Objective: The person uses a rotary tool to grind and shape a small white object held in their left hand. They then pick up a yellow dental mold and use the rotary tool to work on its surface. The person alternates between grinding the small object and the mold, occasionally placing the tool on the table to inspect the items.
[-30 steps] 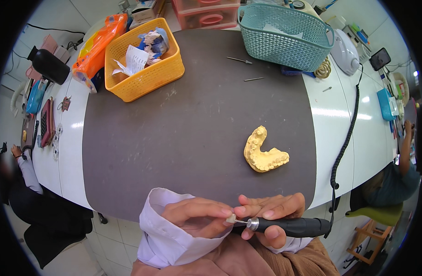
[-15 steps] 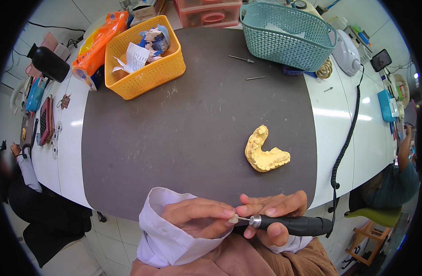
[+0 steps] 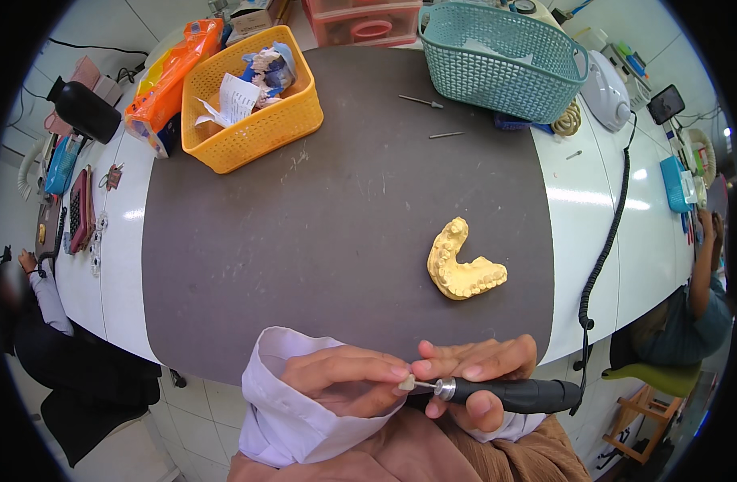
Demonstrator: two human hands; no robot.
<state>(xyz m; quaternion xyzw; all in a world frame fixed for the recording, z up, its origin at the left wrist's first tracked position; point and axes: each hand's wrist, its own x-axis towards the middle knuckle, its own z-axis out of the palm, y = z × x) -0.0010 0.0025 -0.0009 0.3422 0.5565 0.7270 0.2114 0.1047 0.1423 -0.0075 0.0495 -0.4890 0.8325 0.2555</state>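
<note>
My left hand (image 3: 348,379) pinches a small whitish dental crown (image 3: 407,383) between thumb and fingertips, over my lap at the near table edge. My right hand (image 3: 481,371) is closed round a black handpiece (image 3: 513,394) with a silver collar. Its thin bur (image 3: 425,385) points left and meets the crown or lies just beside it; the exact contact is too small to tell. Fingertips of both hands are close together there. Beyond my right hand, a yellow plaster dental model (image 3: 463,265) with a row of teeth lies on the grey mat (image 3: 320,241).
A coiled black cord (image 3: 613,233) runs from the handpiece to a white control unit (image 3: 605,92). An orange basket (image 3: 256,145) and a teal basket (image 3: 497,72) stand at the back. Two loose burs (image 3: 421,102) lie on the mat. Co-workers (image 3: 690,309) sit at both sides.
My hands, the crown and the handpiece hold almost the same place. At the far right, a co-worker's arms have shifted slightly.
</note>
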